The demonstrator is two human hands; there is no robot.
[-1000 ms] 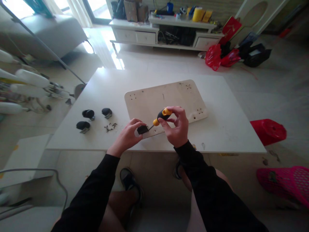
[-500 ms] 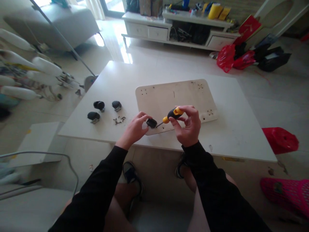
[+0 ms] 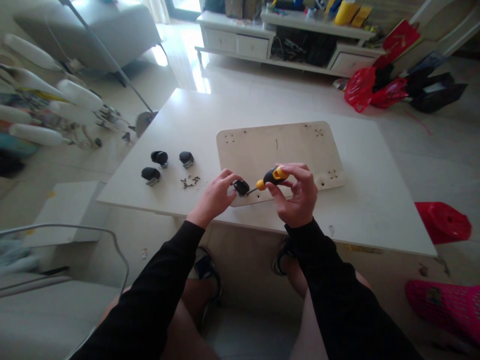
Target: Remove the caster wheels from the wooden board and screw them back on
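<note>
My left hand point(image 3: 216, 196) is closed on a black caster wheel point(image 3: 241, 187), which rests at the near left corner of a pale board point(image 3: 262, 155) with rounded corners. My right hand point(image 3: 298, 192) grips a yellow and black screwdriver point(image 3: 273, 177); its shaft points down and left to the base of that caster. The fine contact at the tip is too small to make out. Groups of small holes mark the board's other corners. Left of the board stand three more casters, one of them a black caster point(image 3: 186, 159), beside a scatter of small screws point(image 3: 190, 181).
Everything lies on a white table point(image 3: 360, 210). Beyond it stands a white TV cabinet point(image 3: 240, 42) with tools on top. Red bags point(image 3: 360, 90) sit on the floor at far right, a red stool point(image 3: 444, 222) by the table's right end, a pink basket point(image 3: 442, 307) nearer.
The whole view has shifted slightly, so things appear a little farther right. Both hands keep their hold on the caster and the screwdriver, with the screwdriver at nearly the same angle.
</note>
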